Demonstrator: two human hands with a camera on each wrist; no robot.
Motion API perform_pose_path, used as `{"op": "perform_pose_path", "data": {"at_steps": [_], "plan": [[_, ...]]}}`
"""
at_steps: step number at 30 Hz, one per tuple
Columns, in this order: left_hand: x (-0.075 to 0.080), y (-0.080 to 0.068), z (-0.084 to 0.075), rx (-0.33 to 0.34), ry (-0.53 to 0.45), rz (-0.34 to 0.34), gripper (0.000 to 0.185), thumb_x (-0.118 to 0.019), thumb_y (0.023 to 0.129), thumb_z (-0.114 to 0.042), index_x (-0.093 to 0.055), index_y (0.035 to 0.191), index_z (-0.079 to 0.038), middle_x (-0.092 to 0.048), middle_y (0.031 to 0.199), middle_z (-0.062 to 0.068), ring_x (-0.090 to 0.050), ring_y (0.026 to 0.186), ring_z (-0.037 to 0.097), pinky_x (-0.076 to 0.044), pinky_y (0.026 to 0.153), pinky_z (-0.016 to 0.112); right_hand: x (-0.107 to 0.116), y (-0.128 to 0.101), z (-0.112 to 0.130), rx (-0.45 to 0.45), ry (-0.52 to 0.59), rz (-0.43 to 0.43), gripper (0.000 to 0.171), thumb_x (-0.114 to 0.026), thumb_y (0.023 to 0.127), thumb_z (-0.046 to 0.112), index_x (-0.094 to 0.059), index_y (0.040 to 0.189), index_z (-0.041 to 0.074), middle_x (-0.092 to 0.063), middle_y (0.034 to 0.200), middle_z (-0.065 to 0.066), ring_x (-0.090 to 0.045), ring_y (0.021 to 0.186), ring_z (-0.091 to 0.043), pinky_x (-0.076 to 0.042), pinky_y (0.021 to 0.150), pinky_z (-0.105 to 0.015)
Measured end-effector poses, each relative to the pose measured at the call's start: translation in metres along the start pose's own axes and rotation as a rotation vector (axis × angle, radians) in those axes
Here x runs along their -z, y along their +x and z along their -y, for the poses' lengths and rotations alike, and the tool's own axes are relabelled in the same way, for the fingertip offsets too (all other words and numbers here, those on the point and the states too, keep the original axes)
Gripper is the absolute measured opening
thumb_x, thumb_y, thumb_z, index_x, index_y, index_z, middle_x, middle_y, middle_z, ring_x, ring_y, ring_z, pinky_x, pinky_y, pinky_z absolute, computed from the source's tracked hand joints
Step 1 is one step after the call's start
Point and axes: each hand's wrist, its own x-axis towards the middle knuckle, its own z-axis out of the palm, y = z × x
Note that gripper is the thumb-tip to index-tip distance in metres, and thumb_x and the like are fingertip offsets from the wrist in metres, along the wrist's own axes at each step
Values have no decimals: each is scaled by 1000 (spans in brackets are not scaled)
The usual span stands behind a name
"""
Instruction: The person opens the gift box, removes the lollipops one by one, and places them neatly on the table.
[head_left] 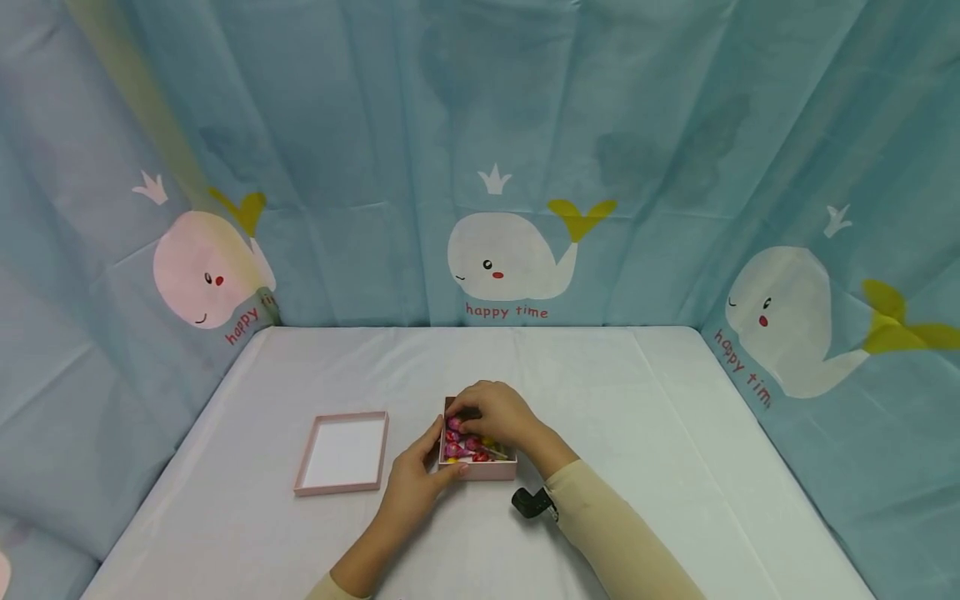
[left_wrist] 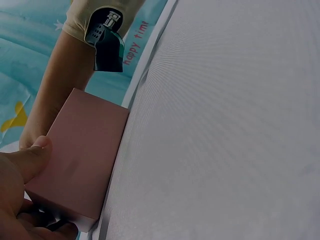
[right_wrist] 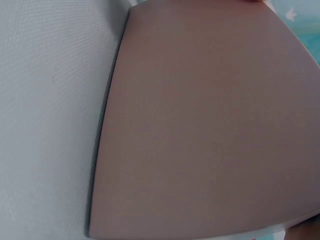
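Note:
A pink cardboard box [head_left: 487, 472] stands without its cover, filled with lollipops [head_left: 472, 446] in purple, red and yellow wrappers. At its near left corner my left hand [head_left: 416, 475] grips it, the thumb [left_wrist: 42, 145] on the front wall and the fingers along the left side. My right hand [head_left: 495, 412] reaches in over the far right side, fingers bent down among the candy. Between its thumb and forefinger sits a purple-wrapped lollipop [head_left: 454, 424]. In the right wrist view a plain pink box wall [right_wrist: 205, 120] fills most of the picture and hides the fingertips.
Left of the box lies its lid [head_left: 345, 450], white inside up, with a pink rim. A white cloth [head_left: 637, 417] covers the table. Blue curtains with whale prints [head_left: 510, 254] enclose the back and sides. A black wrist camera [head_left: 531, 502] juts from the right sleeve.

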Motion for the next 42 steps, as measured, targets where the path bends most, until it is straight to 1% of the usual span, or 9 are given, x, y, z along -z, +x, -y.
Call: {"op": "perform_pose_path", "data": {"at_steps": [5,10,15,19,24,26,31,37,42], "plan": [[-1,1,-1,9,9,-7,91,-85,84,-15,-34,159,-5,-36,163,9,-36,149,23,-41,115,30,0,1,-2,33,15,-19,21,-81,90,34,-79,111,32,-73,116,19,-62,113,-5,-52,105,-33],[-2,0,-2,20,11,-14,92,-85,84,-16,-33,159,-3,-35,163,12,-38,148,25,-41,115,30,0,0,-6,67,69,-78,21,-80,91,35,-79,111,30,-73,115,19,-60,114,-6,-49,108,-36],[-3,-3,-4,25,9,-19,94,-86,83,-19,-33,159,-2,-35,163,13,-39,148,28,-39,116,33,6,-4,-4,91,168,-180,23,-84,87,29,-79,109,26,-73,110,17,-61,112,-7,-50,104,-39],[-4,-2,-2,24,34,-26,94,-87,84,-21,-34,159,-3,-36,163,12,-40,148,28,-40,116,34,19,-11,-1,82,235,-279,28,-87,82,22,-79,109,21,-74,108,13,-62,111,-10,-52,102,-41],[-4,-1,-2,35,51,-40,94,-87,83,-21,-35,158,-4,-37,163,11,-40,148,28,-41,115,34,36,-22,-3,11,284,-362,28,-84,86,24,-79,113,21,-72,111,12,-60,114,-11,-54,102,-41],[-4,-1,-2,33,59,-46,94,-88,82,-22,-35,158,-3,-37,162,13,-40,147,29,-41,115,35,42,-27,-5,-24,293,-389,28,-84,87,25,-79,114,23,-70,112,12,-59,115,-10,-55,102,-41],[-4,-1,-3,36,70,-57,92,-87,83,-21,-37,158,-3,-38,162,14,-40,147,32,-42,114,36,53,-42,-15,-79,287,-453,24,-85,86,26,-79,109,25,-70,110,11,-60,114,-13,-54,102,-46],[-5,-2,-2,43,57,-53,92,-87,83,-19,-36,158,-4,-36,163,14,-38,148,32,-42,114,35,55,-64,-36,-211,329,-520,22,-86,85,27,-78,106,25,-70,110,13,-59,116,-14,-53,104,-49],[-5,-1,-2,58,46,-51,92,-87,83,-19,-36,158,-6,-36,163,11,-37,149,29,-41,115,33,53,-78,-50,-307,364,-559,23,-87,84,30,-78,105,26,-71,108,13,-59,116,-14,-51,107,-49]]}}
